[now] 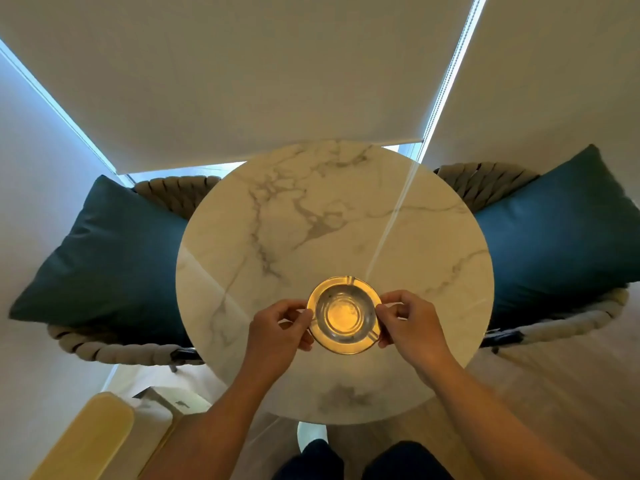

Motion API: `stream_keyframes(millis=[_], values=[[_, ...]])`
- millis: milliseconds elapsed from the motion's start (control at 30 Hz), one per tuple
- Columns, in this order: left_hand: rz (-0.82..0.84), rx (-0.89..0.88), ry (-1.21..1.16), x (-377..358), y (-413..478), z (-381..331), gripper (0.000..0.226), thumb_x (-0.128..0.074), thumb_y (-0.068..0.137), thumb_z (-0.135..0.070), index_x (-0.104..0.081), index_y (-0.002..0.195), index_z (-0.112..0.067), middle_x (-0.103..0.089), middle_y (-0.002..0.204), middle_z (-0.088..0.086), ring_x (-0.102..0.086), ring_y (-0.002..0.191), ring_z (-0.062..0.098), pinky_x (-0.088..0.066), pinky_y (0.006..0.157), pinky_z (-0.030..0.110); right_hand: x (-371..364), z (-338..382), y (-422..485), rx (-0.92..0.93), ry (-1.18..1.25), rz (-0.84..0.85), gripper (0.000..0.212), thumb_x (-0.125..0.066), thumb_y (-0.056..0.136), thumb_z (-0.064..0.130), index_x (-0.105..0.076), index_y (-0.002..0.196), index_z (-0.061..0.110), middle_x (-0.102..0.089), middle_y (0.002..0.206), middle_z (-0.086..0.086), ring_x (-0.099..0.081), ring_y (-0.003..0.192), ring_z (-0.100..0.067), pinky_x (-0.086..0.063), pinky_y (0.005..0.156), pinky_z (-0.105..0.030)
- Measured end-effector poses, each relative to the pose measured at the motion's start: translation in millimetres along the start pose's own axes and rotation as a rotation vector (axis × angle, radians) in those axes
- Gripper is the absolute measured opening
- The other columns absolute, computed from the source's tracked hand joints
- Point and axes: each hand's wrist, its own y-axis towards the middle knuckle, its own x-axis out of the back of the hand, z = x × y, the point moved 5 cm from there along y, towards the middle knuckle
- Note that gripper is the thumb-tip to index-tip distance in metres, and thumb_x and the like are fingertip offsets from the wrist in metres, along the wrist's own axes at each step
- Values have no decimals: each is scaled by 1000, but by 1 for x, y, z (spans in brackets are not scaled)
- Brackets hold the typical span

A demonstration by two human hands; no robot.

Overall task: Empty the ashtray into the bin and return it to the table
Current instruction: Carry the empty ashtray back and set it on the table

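Note:
A round glass ashtray (pixel 344 315) with notches in its rim sits low over the near half of the round white marble table (pixel 332 216). Its bowl looks empty and glows amber. My left hand (pixel 278 327) pinches the ashtray's left rim with thumb and fingers. My right hand (pixel 410 322) pinches the right rim the same way. Whether the ashtray rests on the marble or hangs just above it cannot be told. No bin is recognisable in view.
Two woven rope chairs flank the table, each with a dark teal cushion, the left cushion (pixel 104 258) and the right cushion (pixel 561 230). Roller blinds cover the windows behind. A yellow padded seat edge (pixel 86 441) and a small pale box (pixel 166 403) lie at lower left. My knees show below.

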Motion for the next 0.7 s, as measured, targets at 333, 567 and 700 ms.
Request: stream_keyframes(millis=[333, 567, 700], values=[[-61, 69, 146, -34, 149, 50, 25, -69, 84, -2, -75, 105, -15, -68, 61, -2, -68, 47, 11, -62, 55, 30, -44, -34, 157, -33, -211, 37, 11, -59, 86, 6, -67, 85, 14, -71, 58, -14, -67, 46, -28, -61, 59, -44], [-72, 79, 282, -45, 200, 70, 24, -61, 86, -5, -76, 99, -19, -73, 64, 5, -70, 54, 20, -62, 70, 39, -66, -46, 212, -23, -256, 87, 19, -54, 84, 5, -70, 86, 16, -73, 64, -16, -72, 57, -32, -62, 68, -46], [-79, 98, 319, -44, 211, 73, 28, -57, 86, -4, -74, 104, -16, -74, 67, 10, -68, 50, 16, -62, 66, 31, -73, -46, 221, -33, -252, 107, 27, -52, 84, 4, -67, 80, 26, -74, 69, -20, -73, 61, -34, -63, 69, -43]])
